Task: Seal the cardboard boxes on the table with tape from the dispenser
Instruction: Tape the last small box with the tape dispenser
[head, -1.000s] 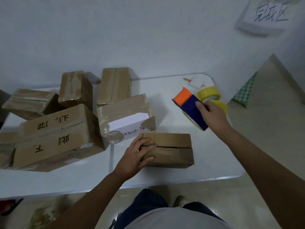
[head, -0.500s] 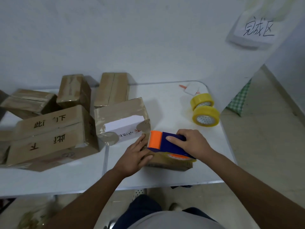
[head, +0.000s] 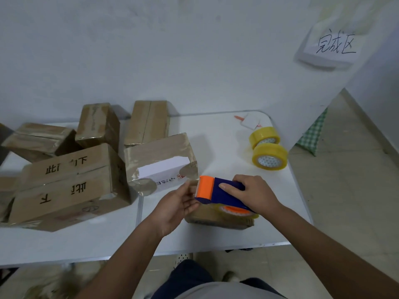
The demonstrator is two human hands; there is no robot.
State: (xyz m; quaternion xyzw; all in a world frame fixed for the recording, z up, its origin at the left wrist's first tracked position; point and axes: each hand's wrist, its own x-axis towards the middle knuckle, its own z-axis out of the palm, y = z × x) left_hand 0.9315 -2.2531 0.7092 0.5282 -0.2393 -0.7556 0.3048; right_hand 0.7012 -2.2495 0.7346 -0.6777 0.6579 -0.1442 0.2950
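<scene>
A: So, entry for this frame, largest items first. White table (head: 226, 134), against the wall. On its left half, a cluster of taped cardboard boxes; the biggest is the large box with black characters (head: 64, 186), lying nearest the left front. Beside it, toward the middle, the box with a white label (head: 160, 160), partly wrapped in tape.

B: And the box under work?

A: Small cardboard box (head: 218, 216), near the front edge, centre-right. Mostly covered by the hands and tool; only its front face and lower edge show.

B: Grip status, right side?

A: Right hand (head: 252, 194) wraps the handle of the tape dispenser (head: 218, 192), thumb along the near side of the blue body, fingers curled over the top. The dispenser sits over the small box, orange head pointing left, its yellow roll low against the box top.

B: Left?

A: Left hand (head: 177, 207) at the box's left end, palm turned up, fingers loosely extended toward the orange head. Fingertips reach the toothed edge; whether they pinch the tape end, cannot tell.

B: Anything else?

A: Two yellow tape rolls (head: 268, 152) at the right rear, touching each other, well apart from the hands. Behind them, a small white paper (head: 250, 121).
</scene>
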